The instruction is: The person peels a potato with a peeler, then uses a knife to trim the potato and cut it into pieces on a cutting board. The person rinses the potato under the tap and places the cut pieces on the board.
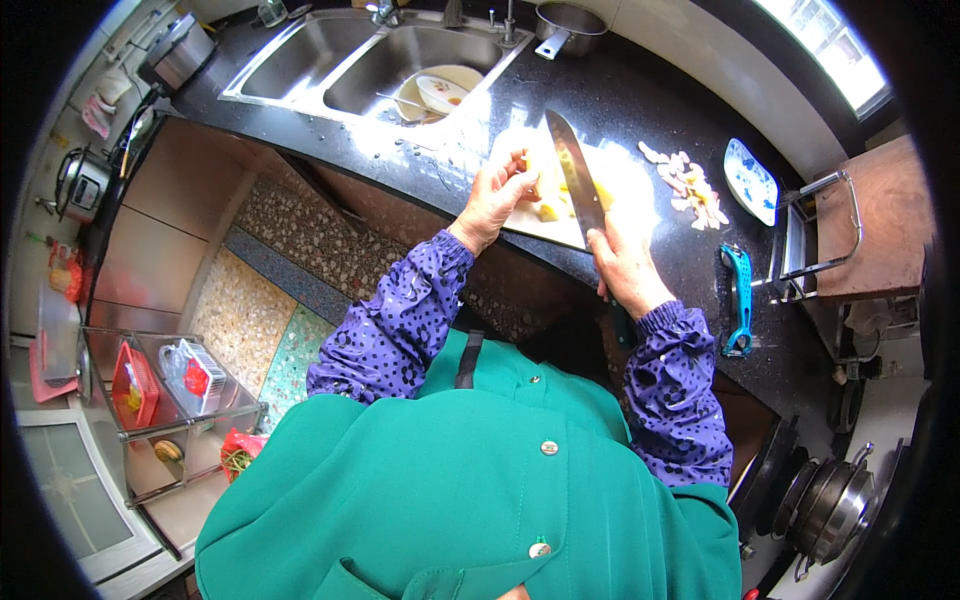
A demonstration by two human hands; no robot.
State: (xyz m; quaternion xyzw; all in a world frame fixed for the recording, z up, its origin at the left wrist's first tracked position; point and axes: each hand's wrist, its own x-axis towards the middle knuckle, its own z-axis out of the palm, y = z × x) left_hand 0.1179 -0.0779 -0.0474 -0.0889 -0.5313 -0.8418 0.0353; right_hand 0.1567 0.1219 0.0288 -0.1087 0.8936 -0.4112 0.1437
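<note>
My right hand (624, 259) grips the handle of a kitchen knife (579, 176), its broad blade pointing away over a white cutting board (529, 223). My left hand (495, 196) holds a pale yellow piece of peeled vegetable (537, 171) at the board's left part, left of the blade. Cut yellow chunks (551, 210) lie on the board close to the blade. Strong glare washes out much of the board, so its far edge is hard to see. Sliced pinkish meat (691, 187) lies in a loose pile on the black counter to the right.
A blue-and-white dish (751, 182) and a blue peeler (739, 300) lie at the right. Beyond the board are a double steel sink (341, 56) holding dishes and a saucepan (571, 28). Metal pots (825, 502) stand at lower right, a wire rack (195, 427) at lower left.
</note>
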